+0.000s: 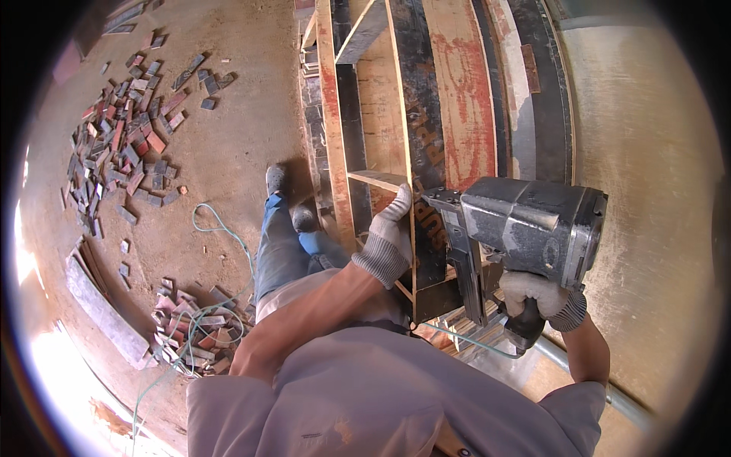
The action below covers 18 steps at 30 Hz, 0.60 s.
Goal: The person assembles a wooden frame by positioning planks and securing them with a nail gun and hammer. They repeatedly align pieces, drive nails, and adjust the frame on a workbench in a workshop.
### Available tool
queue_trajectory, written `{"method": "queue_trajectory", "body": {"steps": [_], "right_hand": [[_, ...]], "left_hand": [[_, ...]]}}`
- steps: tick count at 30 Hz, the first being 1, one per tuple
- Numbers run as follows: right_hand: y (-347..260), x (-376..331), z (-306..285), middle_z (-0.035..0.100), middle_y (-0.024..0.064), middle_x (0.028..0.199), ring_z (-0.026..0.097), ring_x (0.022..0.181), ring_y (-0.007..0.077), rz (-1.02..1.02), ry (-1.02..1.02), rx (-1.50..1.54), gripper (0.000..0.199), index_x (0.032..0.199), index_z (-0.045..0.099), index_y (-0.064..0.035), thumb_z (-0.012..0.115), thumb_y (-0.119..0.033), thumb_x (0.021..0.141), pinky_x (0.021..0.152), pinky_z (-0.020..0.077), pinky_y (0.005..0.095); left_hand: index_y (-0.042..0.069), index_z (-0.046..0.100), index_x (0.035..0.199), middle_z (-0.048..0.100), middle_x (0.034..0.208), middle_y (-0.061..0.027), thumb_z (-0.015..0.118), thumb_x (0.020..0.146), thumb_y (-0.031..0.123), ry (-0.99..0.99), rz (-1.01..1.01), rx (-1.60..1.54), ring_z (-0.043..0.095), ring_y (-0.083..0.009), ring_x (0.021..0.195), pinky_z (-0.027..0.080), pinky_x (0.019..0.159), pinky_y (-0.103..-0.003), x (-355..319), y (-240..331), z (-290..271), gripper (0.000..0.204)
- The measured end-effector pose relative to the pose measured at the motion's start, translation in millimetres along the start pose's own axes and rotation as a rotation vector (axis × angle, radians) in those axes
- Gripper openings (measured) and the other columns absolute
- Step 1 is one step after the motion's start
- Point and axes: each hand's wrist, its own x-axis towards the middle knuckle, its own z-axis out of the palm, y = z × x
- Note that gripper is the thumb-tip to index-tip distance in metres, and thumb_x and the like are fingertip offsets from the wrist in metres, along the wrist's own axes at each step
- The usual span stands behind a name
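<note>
My right hand (525, 295), in a pale knit glove, is wrapped round the grip of a black nail gun (525, 221). The gun's nose lies by the outer side of a long plywood frame (408, 114), level with a short crosspiece (378, 180); whether it touches cannot be made out. My left hand (390, 227), gloved too, grips the frame's thin upright edge just on the near side of that crosspiece. Some of its fingers are hidden behind the board. A thin green air hose (480, 343) runs to the bottom of the gun's grip.
Stained plywood panels (464, 99) lie lengthwise beyond the frame. On the floor at left is a scattered heap of small wood blocks (126, 145), with another pile (202, 327) nearer me under coils of hose. A curved plank (106, 312) lies beside it. A metal pipe (552, 352) runs at lower right.
</note>
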Motion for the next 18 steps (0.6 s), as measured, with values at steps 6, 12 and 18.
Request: {"method": "queue_trajectory", "body": {"steps": [6,12,18], "right_hand": [[-2.4,-3.8,-5.5,0.056,0.0075,0.063,0.055,0.055,0.0158,0.002,-0.025,-0.09,0.03,0.067,0.056,-0.0015,0.051,-0.013,0.094,0.054,0.0439,0.0271],[-13.4,-9.0,-7.1,0.055,0.0078,0.062,0.055,0.055,0.0159,-0.083,-0.033,-0.063,0.03,0.067,0.055,-0.0015,0.052,-0.014,0.094,0.055,0.0438,0.0276],[-16.2,-6.9,1.9,0.055,0.0067,0.06,0.053,0.051,0.0147,0.081,0.133,0.025,0.028,0.068,0.055,-0.0009,0.051,-0.007,0.094,0.05,0.0421,0.0272]], "left_hand": [[0.015,0.041,0.076,0.035,0.074,-0.0017,0.069,0.09,0.063,-0.003,0.025,-0.008,0.038,-0.0225,0.07,0.036,0.069,-0.04,-1.2,-4.6,3.1,0.057],[0.013,0.046,0.08,0.039,0.077,-0.0015,0.074,0.084,0.065,0.057,0.07,-0.013,0.044,-0.0237,0.074,0.039,0.07,-0.043,-1.8,-5.5,4.5,0.059],[0.008,0.066,0.107,0.063,0.091,-0.0041,0.058,0.088,0.079,0.162,0.26,0.18,0.06,-0.0211,0.084,0.051,0.076,-0.04,-1.2,-9.7,4.9,0.074]]}}
